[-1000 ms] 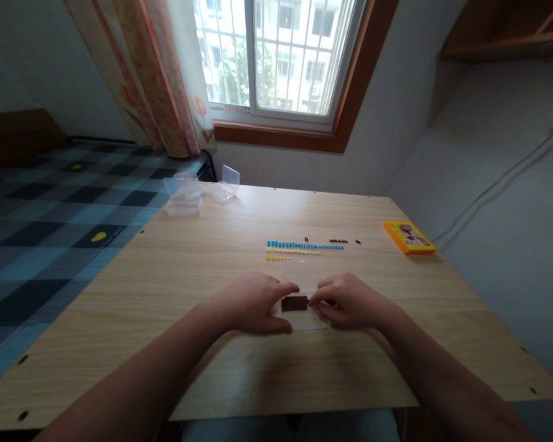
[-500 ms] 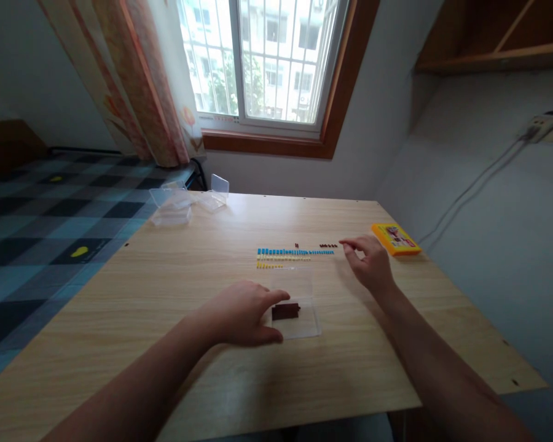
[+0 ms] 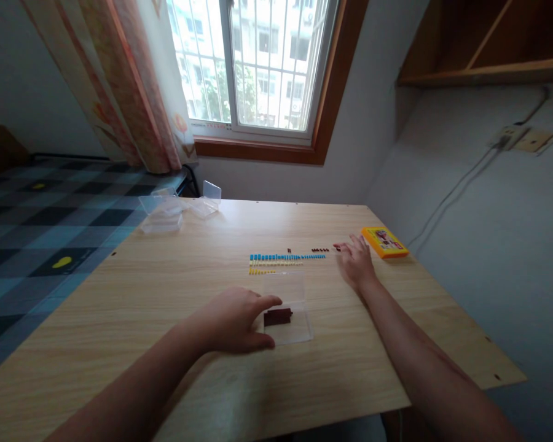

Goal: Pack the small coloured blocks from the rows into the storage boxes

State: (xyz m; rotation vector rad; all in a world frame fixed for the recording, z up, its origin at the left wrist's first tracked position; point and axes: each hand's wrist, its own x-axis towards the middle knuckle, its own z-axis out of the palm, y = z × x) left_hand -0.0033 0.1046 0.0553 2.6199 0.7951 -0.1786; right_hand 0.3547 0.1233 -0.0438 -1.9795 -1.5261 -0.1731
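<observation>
A clear plastic box (image 3: 299, 331) lies with its lid folded back, a stack of dark brown toy bricks (image 3: 278, 317) inside. My left hand (image 3: 237, 319) grips the box's left side, thumb at the near edge and index finger across the far edge of the tray. Farther right, my right hand (image 3: 356, 261) is over the table with fingers apart. Its fingertips touch a small brown piece (image 3: 337, 248), partly hidden, at the right of a short row of brown pieces (image 3: 320, 250). Rows of blue pieces (image 3: 286, 257), cream pieces (image 3: 276, 264) and yellow pieces (image 3: 260, 271) run beyond the box.
A yellow-orange box (image 3: 385, 242) with a printed picture sits at the table's right edge. Several other clear plastic boxes (image 3: 162, 221) stand open at the far left corner. Two small brown pieces (image 3: 289, 250) stand behind the blue row.
My right hand has let a small brown piece down at the right end of the brown row, its fingers spreading from a pinch. My left hand stays at the box. The view has shifted slightly.
</observation>
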